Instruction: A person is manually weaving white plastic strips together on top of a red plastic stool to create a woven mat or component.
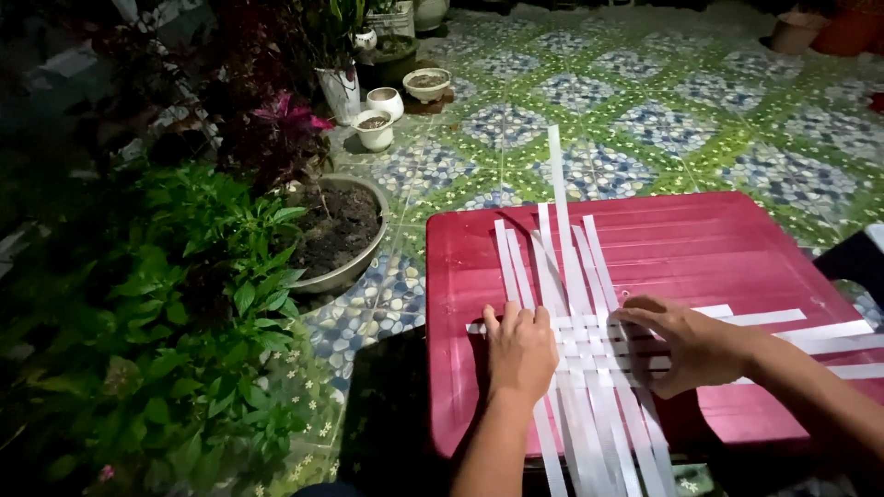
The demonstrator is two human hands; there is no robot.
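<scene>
While both hands lie flat on the weave (594, 345), the strips (562, 239) cross in a small woven patch near the front middle of the red worktop (700, 239) — long white bands running away from the person, shorter ones running off to the right. The left hand (520, 350) presses palm-down on the left edge of the patch, its fingers (516, 317) together and extended, gripping nothing, only pinning the strip ends. The right hand (686, 345) rests on the right side, fingers spread low over the crossing bands; whether a fingertip has a strip pinched I cannot tell.

To do this step well, my judgement is that the pressure should stay even on both sides, so the crossings close up square and no band slides on the smooth plastic. Pushing each cross strip snug against its neighbour before easing off would likely keep gaps from opening. The loose far ends fan out unevenly — they probably need straightening as the weave grows.

Beyond the worktop lies a patterned tile floor (645, 120). To the left stand leafy plants (184, 304), a large soil-filled pot (345, 230) and several small white pots (378, 124).
</scene>
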